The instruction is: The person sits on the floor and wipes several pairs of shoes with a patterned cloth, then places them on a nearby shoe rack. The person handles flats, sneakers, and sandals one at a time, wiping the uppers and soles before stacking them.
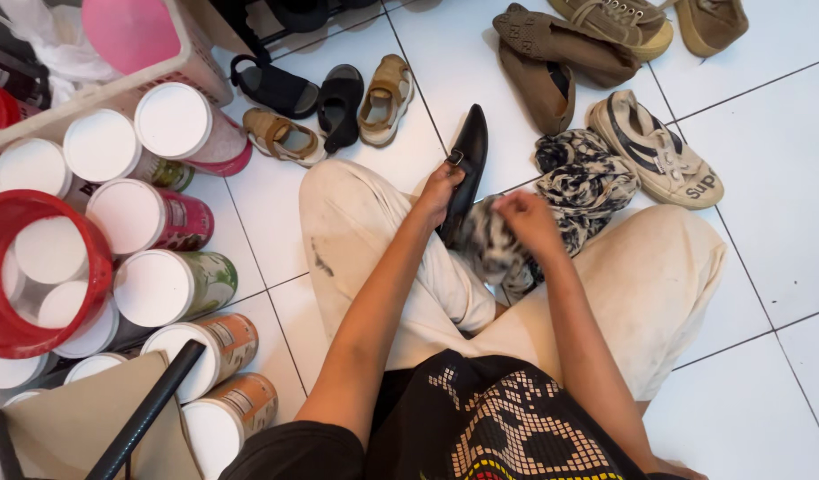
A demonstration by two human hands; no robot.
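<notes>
Wiping the black shoe (pixel 469 160) at 12 o'clock — your left hand (pixel 439 191) grips it, your right hand (pixel 527 222) clutches the patterned cloth (pixel 574 191); next, firmer strokes likely.

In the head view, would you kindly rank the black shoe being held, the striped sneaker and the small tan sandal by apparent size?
1. Striped sneaker looks largest.
2. Black shoe, held by the left hand while the right hand presses a patterned cloth to it; partly hidden, so unsure.
3. Tan sandal looks smallest.

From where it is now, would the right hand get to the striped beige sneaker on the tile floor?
Probably yes: the right hand is bunched in the black-and-white patterned cloth, and the striped beige sneaker lies just beyond that cloth with nothing blocking it.
</notes>
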